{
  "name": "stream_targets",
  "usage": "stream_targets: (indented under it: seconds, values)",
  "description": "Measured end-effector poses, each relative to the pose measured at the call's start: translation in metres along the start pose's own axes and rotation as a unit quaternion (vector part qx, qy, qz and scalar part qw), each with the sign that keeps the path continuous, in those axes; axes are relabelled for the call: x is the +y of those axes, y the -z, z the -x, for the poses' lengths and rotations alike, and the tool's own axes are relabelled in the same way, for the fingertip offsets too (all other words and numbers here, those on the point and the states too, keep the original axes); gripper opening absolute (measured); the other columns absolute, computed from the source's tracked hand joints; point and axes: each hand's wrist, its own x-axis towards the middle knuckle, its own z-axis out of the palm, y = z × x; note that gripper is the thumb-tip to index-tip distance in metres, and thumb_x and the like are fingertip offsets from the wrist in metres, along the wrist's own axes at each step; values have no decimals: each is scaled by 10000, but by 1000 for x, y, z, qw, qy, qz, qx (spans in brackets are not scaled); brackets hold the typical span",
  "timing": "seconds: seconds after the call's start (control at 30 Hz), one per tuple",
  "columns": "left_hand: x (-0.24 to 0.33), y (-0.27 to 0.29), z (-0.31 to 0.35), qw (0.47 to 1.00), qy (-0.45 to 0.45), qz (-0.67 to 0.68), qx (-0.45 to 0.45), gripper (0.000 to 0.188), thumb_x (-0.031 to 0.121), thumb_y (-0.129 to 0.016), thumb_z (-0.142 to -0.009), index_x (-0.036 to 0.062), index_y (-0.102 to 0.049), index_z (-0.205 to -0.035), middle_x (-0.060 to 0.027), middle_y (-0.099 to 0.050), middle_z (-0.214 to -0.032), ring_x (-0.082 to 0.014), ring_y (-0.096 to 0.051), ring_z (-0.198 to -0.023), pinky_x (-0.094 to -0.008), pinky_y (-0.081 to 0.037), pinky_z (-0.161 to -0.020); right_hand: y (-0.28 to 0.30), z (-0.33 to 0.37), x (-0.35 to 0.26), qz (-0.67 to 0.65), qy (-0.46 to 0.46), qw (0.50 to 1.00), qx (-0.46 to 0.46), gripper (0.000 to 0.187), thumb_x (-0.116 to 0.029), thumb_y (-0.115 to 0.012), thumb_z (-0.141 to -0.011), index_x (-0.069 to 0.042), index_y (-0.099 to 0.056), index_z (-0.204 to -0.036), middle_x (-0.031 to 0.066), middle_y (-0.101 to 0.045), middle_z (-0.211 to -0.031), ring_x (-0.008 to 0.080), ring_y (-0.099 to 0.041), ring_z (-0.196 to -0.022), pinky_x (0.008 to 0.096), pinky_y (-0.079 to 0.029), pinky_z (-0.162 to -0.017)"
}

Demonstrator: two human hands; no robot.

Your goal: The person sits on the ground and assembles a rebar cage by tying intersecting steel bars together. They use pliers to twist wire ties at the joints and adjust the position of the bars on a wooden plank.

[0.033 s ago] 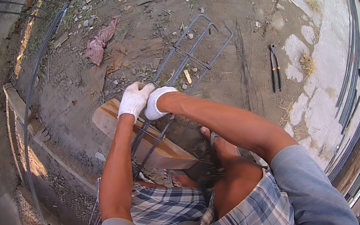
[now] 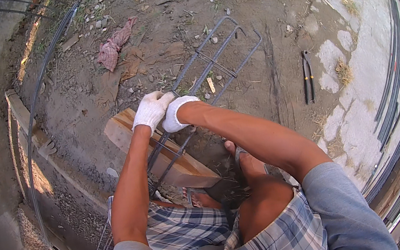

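The rebar cage (image 2: pixel 213 63) crosses over a wooden block (image 2: pixel 195 176); its long axis slants from lower left to upper right, bent bar ends pointing away from the person; the gloved left hand (image 2: pixel 151 109) and right hand (image 2: pixel 177 114) meet at its bars; fingertips are hidden, so one cannot tell what either pinches.

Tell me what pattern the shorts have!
The shorts are plaid, with blue, white and grey checks, seen best in the head view.
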Motion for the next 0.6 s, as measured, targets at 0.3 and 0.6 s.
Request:
stream_targets:
  seconds: [0.3,0.6]
  values:
    - [-6,-10,-2,975,19,212,-55,342,339,-681,-1040,23,-803,-1088,-70,-780,-1001,-189,-684,-882,-401,-552,-799,4,19,0,39,34,998,32,669,-678,-609,-961,-148,-798,-1321,187,-776,-1328,389,-752,-1188,476,-594,-1013]
    - [-17,-37,-12,970,14,239,43,328,306,-755,-949,30,-830,-1109,-182,-801,-949,-296,-731,-854,-438,-560,-836,74,51,29,-110,55,991,53,444,-390,-667,-979,-23,-818,-1179,207,-815,-1013,336,-781,-885,440,-607,-872]
